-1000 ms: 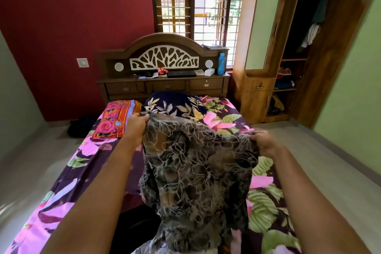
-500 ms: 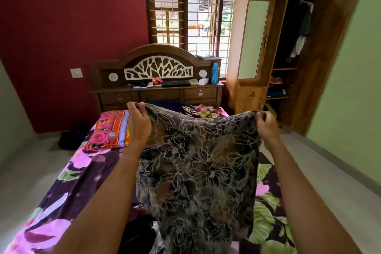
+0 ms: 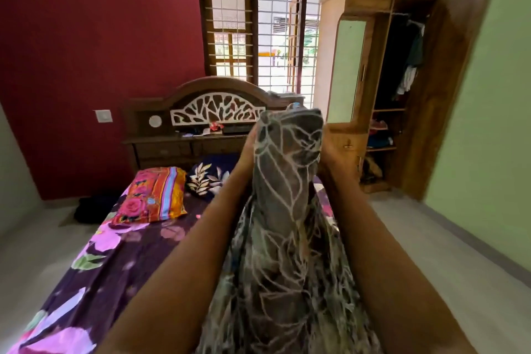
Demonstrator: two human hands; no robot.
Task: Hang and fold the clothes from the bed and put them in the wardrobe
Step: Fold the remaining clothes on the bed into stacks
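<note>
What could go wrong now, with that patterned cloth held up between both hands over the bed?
1. The patterned garment is held only at its top, between the left hand and the right hand. The fingers are hidden under the cloth, so a loose hold might let it slip onto the bed.
2. Its lower part hangs bunched and out of sight, so the fold may come out uneven or creased.

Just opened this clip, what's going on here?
A person is holding up a dark patterned garment over the bed with both hands. The left hand and right hand are close together at its top, so the cloth hangs doubled between the forearms. The wardrobe on the right is open, with clothes hanging inside.
</note>
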